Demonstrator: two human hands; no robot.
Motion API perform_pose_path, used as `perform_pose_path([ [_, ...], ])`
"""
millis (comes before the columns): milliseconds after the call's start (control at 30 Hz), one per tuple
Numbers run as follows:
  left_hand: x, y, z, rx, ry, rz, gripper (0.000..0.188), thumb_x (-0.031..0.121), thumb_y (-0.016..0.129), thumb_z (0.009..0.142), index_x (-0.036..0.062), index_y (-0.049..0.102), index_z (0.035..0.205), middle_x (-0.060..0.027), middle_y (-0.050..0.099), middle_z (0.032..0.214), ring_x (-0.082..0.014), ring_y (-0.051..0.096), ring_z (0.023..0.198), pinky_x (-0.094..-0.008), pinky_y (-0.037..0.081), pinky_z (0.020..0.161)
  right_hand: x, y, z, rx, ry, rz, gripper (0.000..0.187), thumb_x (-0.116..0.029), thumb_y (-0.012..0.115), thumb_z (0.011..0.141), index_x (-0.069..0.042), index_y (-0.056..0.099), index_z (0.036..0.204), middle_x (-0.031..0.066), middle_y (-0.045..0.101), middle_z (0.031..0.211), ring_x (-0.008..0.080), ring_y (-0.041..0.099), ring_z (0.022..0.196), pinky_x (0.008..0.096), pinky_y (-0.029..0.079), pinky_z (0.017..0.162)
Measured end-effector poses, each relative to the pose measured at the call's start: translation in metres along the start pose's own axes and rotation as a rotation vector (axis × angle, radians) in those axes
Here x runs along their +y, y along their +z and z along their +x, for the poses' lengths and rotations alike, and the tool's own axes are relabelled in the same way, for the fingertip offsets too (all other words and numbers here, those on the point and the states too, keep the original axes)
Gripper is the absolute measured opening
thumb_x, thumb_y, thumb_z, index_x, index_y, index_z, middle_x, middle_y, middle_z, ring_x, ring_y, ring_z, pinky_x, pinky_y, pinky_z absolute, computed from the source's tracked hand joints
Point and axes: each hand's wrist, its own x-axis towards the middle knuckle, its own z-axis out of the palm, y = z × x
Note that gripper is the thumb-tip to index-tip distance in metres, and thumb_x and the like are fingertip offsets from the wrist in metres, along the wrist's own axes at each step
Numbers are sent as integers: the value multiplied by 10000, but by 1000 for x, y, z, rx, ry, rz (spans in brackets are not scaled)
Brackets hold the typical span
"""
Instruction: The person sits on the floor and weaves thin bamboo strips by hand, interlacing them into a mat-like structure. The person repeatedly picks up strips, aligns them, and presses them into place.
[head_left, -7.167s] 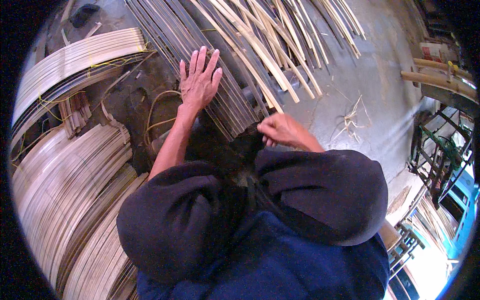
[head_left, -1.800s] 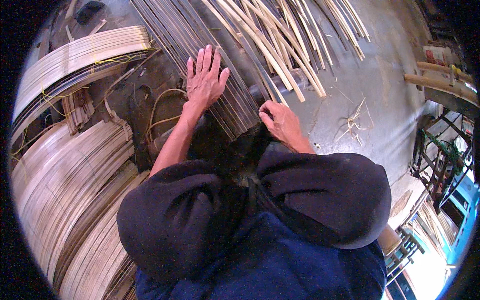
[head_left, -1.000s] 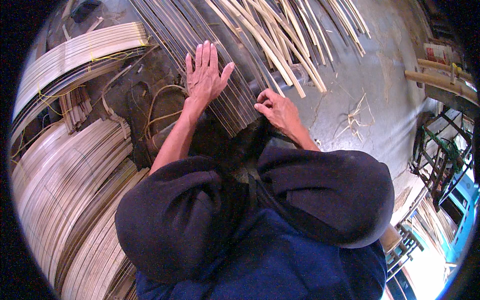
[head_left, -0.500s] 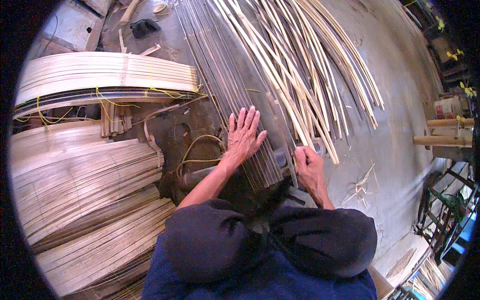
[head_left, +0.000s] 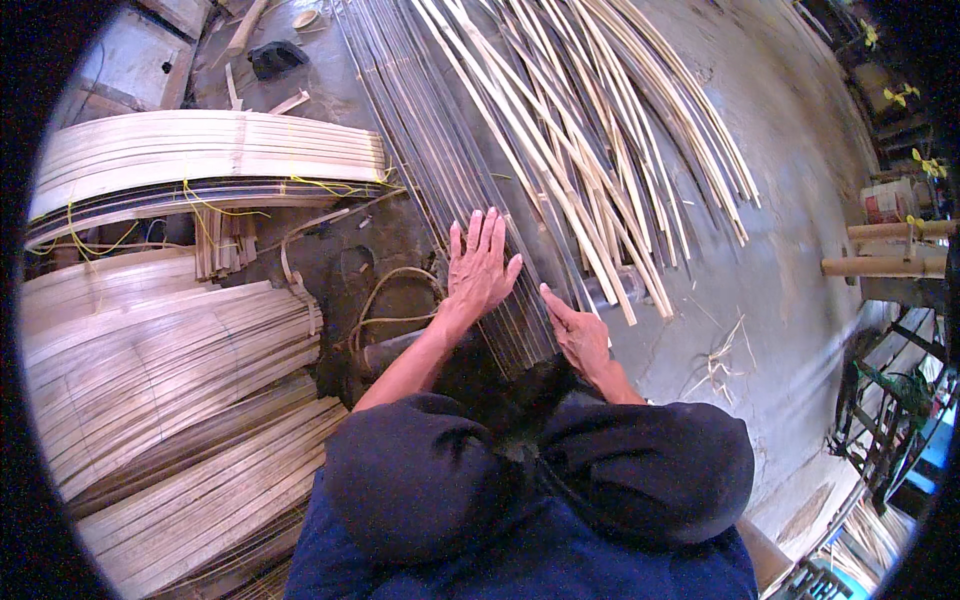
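A flat row of long dark bamboo strips (head_left: 432, 165) runs from the far left toward my knees, lying side by side. My left hand (head_left: 478, 270) rests open and flat across them, fingers pointing away from me and thumb spread. At the row's right edge, near its close end, is my right hand (head_left: 585, 345). Its forefinger stretches along the outermost strip while the other fingers curl in around that edge; their undersides are hidden. Right of the row, pale bamboo strips (head_left: 588, 190) lie loosely fanned and crossing on the floor.
Bundles of pale split slats (head_left: 170, 350) are stacked at the left, with another bundle (head_left: 210, 145) tied in yellow strings beyond them. A cord loop (head_left: 385, 285) lies beside my left forearm. Shavings (head_left: 722, 360) litter the concrete floor (head_left: 800, 180) at the right. A dark frame (head_left: 895, 390) stands there.
My right hand has moved left, from gripping a strip apart from the row to the row's right edge, and its forefinger has straightened. My left hand stays flat on the strips.
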Motion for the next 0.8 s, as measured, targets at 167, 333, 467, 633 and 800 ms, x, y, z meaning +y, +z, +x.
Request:
perform_pose_path([
  [167, -1, -2, 1, 14, -4, -35, 727, 453, 561, 948, 41, 366, 1514, -144, 361, 1579, -347, 283, 1483, -587, 131, 1205, -1, -5, 5, -21, -11, -137, 477, -270, 557, 987, -387, 485, 1444, 176, 624, 631, 379, 659, 578, 495, 483, 503],
  [333, -1, -2, 2, 5, 38, 19, 590, 451, 559, 960, 242, 462, 1503, -128, 360, 1587, -352, 297, 1476, -592, 148, 1196, -11, -8, 7, -43, -42, -225, 480, -243, 564, 968, -370, 506, 1427, 139, 656, 649, 342, 671, 568, 468, 499, 478],
  [467, 2, -1, 1, -6, 39, 14, 600, 488, 539, 974, 196, 471, 1494, -124, 330, 1601, -350, 266, 1487, -601, 124, 1197, -8, -22, 5, -8, -30, -175, 371, -294, 596, 972, -323, 605, 1342, 124, 662, 691, 358, 680, 647, 471, 521, 564],
  [633, 3, 0, 4, -14, 50, 0, 638, 491, 524, 980, 131, 441, 1501, -117, 329, 1605, -314, 261, 1499, -583, 121, 1210, 8, -49, 23, 277, 24, -195, 321, -372, 650, 942, -118, 685, 1136, 110, 705, 951, 316, 696, 862, 423, 542, 683],
  [800, 2, -3, 6, -21, 57, -35, 626, 486, 532, 973, 124, 458, 1479, -112, 343, 1598, -304, 281, 1492, -572, 132, 1214, 30, -56, 37, 299, 93, -148, 286, -362, 649, 923, -95, 648, 1024, 97, 623, 931, 317, 635, 912, 454, 523, 762],
])
